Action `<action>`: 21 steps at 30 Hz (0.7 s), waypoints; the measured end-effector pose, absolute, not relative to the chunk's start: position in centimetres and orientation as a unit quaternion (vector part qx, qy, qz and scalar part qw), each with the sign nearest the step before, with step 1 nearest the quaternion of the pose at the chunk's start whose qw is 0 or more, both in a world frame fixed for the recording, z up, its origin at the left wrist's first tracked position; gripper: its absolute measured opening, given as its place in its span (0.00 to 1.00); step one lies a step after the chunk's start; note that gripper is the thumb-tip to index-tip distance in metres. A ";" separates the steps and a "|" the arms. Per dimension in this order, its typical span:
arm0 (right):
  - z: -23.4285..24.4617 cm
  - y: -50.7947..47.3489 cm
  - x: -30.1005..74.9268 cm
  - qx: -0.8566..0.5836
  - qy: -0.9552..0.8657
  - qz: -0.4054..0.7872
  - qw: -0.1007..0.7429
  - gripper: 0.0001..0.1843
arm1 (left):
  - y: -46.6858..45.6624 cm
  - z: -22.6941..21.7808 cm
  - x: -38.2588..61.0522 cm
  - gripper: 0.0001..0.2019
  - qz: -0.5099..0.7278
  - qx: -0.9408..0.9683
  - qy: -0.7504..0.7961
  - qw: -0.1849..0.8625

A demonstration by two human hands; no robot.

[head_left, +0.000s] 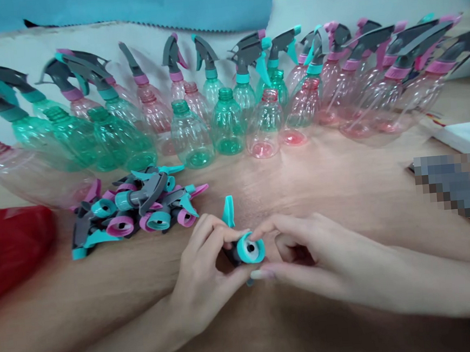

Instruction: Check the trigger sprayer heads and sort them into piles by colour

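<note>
A grey trigger spray head [250,249] with a turquoise collar and trigger is held above the table, its collar opening turned toward me. My left hand [204,270] grips its body between thumb and fingers. At the collar's right side, my right hand [318,251] has its index fingertip on the rim and its thumb by the lower edge; the other fingers are curled in. Left of the hands lies a pile of loose spray heads [139,202] with turquoise or pink collars. Part of the held head is hidden behind my left fingers.
Several open green bottles [228,125] and pink bottles [264,127] stand behind the hands. Further back are bottles with spray heads fitted [245,66]. A red bag-like thing [13,247] sits at the left edge. A blurred-out flat dark object [456,191] lies on the right.
</note>
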State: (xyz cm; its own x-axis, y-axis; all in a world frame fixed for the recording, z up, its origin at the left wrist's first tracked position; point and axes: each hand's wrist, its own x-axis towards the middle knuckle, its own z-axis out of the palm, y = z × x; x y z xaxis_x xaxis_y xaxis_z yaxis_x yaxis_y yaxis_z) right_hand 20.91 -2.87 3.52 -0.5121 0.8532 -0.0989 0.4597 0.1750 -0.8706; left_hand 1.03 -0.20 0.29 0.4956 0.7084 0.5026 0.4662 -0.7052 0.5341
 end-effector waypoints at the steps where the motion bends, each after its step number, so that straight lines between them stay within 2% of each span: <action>1: 3.4 -2.9 20.9 -0.448 -0.738 0.457 0.213 0.12 | -0.2 0.3 1.1 0.04 0.364 0.847 0.348 0.170; 6: 2.9 -3.1 20.7 -0.450 -0.753 0.432 0.211 0.11 | -0.2 0.2 1.2 0.05 0.361 0.843 0.351 0.189; 12: 3.3 -3.2 20.6 -0.442 -0.749 0.456 0.189 0.11 | -0.2 0.3 1.2 0.05 0.367 0.847 0.333 0.192; 17: 3.1 -3.7 20.6 -0.451 -0.809 0.306 0.220 0.06 | -0.2 0.5 1.1 0.06 0.356 0.848 0.343 0.193; 21: 3.0 -4.5 20.5 -0.492 -0.825 0.164 0.222 0.08 | -0.2 0.4 1.2 0.05 0.356 0.843 0.357 0.188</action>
